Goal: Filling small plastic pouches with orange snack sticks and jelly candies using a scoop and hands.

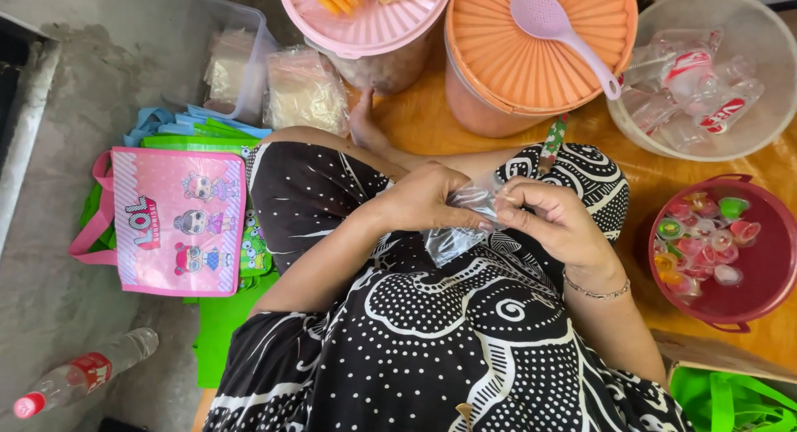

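Observation:
My left hand [427,201] and my right hand [554,220] meet over my lap, both pinching a small clear plastic bag [452,241] at its top. The bag hangs down between the hands against my black-and-white patterned dress. A thin bracelet circles my right wrist. Whether anything is inside the bag is hard to tell.
A red bowl [768,266] of colourful jelly cups sits at the right. Behind it stands a white bowl [764,34] of clear packets, an orange lidded tub [515,75] with a pink scoop [556,29], and a pink lidded tub [365,34]. A pink bag [178,220], green bags and a bottle [83,374] lie left.

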